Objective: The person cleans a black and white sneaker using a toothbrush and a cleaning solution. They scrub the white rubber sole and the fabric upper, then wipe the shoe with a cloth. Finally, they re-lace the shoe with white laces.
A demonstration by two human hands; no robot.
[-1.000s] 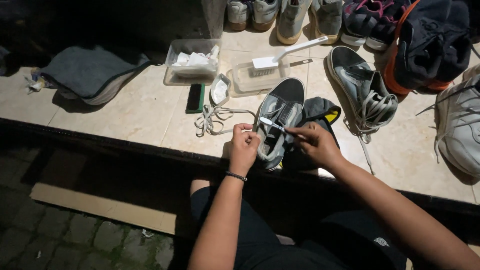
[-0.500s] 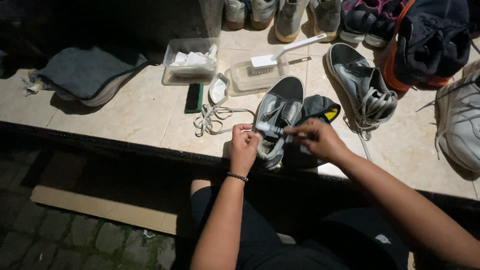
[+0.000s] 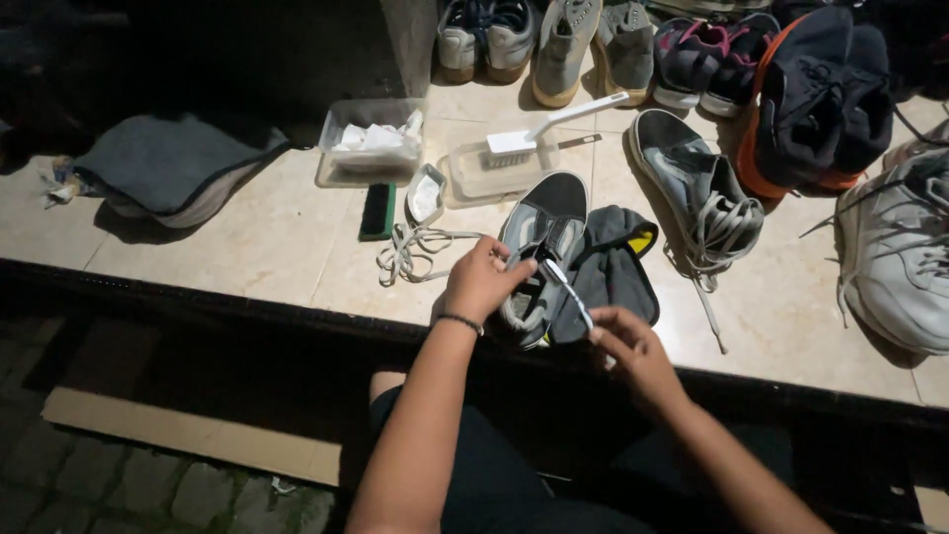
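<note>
A grey low-top sneaker (image 3: 546, 222) lies on the tiled ledge (image 3: 247, 247), toe pointing away from me. My left hand (image 3: 481, 281) grips its near side at the eyelets. A white shoelace (image 3: 567, 287) runs from the eyelets toward me, and my right hand (image 3: 626, 344) pinches its free end, pulled out to the right. A dark grey cloth with a yellow corner (image 3: 613, 262) lies under and beside the shoe. A loose white lace (image 3: 415, 247) is heaped to the left of the shoe.
A matching laced grey sneaker (image 3: 692, 188) lies to the right, with a white sneaker (image 3: 895, 257) further right. Behind are a white brush on a clear tub (image 3: 524, 148), another tub of white items (image 3: 371, 138), a black brush (image 3: 377, 210), several shoes, a folded grey cloth (image 3: 163, 168).
My right hand has drawn back from the shoe toward me and to the right, pulling the lace out longer. My left hand stays on the shoe.
</note>
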